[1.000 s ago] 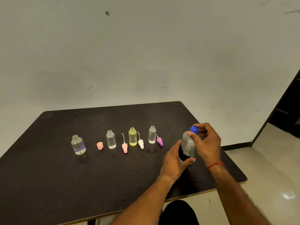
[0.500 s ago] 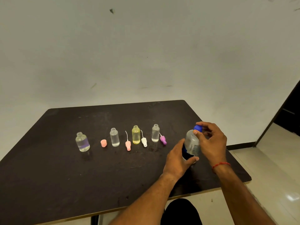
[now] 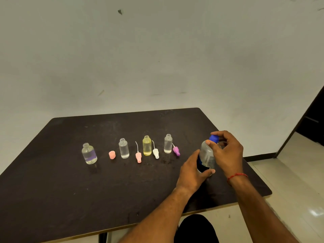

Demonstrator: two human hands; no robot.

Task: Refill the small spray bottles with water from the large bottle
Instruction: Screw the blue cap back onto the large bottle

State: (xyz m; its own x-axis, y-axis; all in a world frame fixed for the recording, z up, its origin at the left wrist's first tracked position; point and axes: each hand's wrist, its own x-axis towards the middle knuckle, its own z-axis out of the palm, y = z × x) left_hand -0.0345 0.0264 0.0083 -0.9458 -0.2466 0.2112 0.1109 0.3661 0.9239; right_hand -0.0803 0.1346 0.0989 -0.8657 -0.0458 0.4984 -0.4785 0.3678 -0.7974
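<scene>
A dark, scuffed rectangular tabletop [image 3: 52,190] carries a row of four small open bottles: a squat clear one [image 3: 89,153], a slim clear one [image 3: 124,148], a yellow one [image 3: 147,145] and another slim clear one [image 3: 168,144]. Between and beside them lie a pink cap [image 3: 112,154], a pink spray top [image 3: 138,156], a white spray top [image 3: 155,152] and a purple spray top [image 3: 176,151].

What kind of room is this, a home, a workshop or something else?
Probably a plain, nearly bare indoor room, not clearly a home or a workshop. A dark table stands against a blank, scuffed white wall, on a pale tiled floor beside a dark doorway.
</scene>
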